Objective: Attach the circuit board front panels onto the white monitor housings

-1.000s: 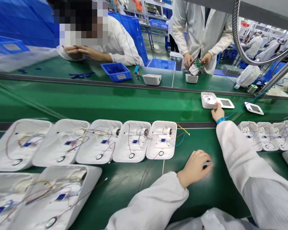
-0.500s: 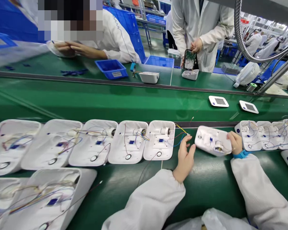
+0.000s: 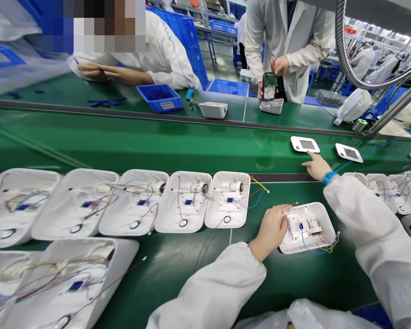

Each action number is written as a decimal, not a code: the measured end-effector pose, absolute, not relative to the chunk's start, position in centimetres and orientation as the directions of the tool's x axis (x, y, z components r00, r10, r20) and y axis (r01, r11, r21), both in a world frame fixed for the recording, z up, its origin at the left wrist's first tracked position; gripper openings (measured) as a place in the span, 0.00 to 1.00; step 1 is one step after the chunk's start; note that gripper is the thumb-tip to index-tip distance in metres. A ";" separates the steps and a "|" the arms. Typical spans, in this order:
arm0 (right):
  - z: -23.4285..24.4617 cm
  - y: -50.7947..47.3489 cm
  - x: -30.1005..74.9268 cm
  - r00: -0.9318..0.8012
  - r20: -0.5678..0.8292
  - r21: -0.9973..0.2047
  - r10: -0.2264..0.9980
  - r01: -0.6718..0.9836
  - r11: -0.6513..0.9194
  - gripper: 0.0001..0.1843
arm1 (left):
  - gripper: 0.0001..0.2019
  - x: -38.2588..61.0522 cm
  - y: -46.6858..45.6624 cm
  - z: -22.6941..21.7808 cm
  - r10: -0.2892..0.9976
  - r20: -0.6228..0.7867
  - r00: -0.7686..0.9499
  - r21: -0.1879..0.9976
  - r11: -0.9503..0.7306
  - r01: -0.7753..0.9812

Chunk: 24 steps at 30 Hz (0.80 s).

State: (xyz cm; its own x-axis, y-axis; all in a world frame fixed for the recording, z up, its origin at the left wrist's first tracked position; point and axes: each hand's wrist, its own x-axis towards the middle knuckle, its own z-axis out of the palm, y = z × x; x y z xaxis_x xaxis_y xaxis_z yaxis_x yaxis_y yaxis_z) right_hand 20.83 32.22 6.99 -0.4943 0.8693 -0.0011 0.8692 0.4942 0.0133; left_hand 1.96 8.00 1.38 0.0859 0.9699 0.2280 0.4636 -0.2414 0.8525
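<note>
My left hand (image 3: 271,227) grips the left edge of a white plastic shell (image 3: 308,227) lying open side up on the green bench, with a blue part and coloured wires inside. My right hand (image 3: 317,166) reaches out over the conveyor belt, fingers stretched toward a white display cover (image 3: 304,144) and just short of it. A blue wrist strap sits on that wrist. A second display cover (image 3: 349,152) lies to its right.
A row of white shells (image 3: 228,199) with wires runs along the bench to the left, more shells (image 3: 383,194) at right. Across the green belt (image 3: 157,146), a seated person and a standing person holding a circuit board (image 3: 269,86) work; a blue bin (image 3: 159,98) stands there.
My right hand let go of the white shell and went up to the belt toward the display cover. My left hand took hold of the shell, which now lies lower on the bench.
</note>
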 end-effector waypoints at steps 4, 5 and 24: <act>5.7 36.5 17.5 -0.448 -0.037 0.095 0.893 0.888 0.450 0.26 | 0.16 1.9 8.0 1.9 0.975 0.192 0.116 0.858 -0.224 0.463; 5.4 36.9 16.9 -0.440 -0.038 0.106 0.897 0.891 0.441 0.27 | 0.15 1.9 8.0 2.0 0.975 0.181 0.132 0.861 -0.222 0.459; 14.0 12.6 24.3 -0.002 0.188 -0.971 0.982 0.152 0.186 0.27 | 0.13 1.2 8.4 2.4 0.961 0.274 -0.032 0.949 -0.265 0.172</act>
